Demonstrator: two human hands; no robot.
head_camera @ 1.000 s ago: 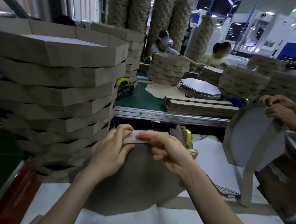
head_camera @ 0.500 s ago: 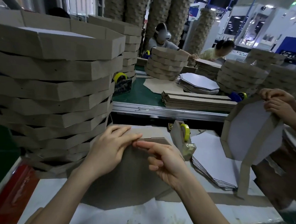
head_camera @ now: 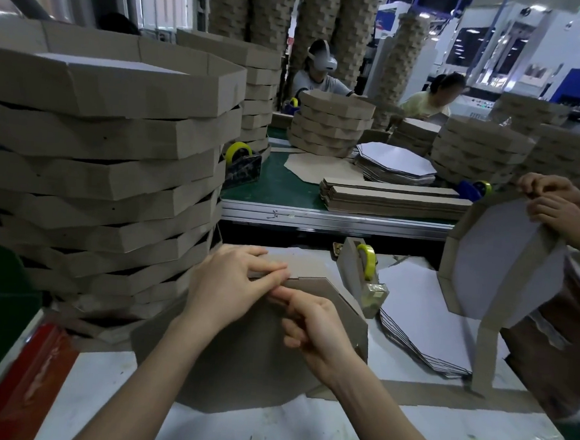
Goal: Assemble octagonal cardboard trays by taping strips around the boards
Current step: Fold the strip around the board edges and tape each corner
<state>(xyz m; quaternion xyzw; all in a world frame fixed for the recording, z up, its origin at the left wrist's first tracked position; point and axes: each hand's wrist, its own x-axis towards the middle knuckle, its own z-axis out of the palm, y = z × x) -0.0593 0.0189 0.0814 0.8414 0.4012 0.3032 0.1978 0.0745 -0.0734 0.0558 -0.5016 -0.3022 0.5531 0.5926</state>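
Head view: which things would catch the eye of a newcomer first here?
The tall stack of finished trays fills the left side. In the centre, the left hand pinches a cardboard strip against the top edge of a brown octagonal board, and the right hand touches it there, beside a tape dispenser. At the right, another person holds a half-wrapped tray upright.

Left hand (head_camera: 229,286), right hand (head_camera: 315,328) fingertips meeting, seemingly pinching.

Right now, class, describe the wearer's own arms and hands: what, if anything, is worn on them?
The left hand and right hand wear no gloves, and no ring, watch or bracelet shows on either. Both forearms are bare up to the frame's edge, with no sleeves in view.
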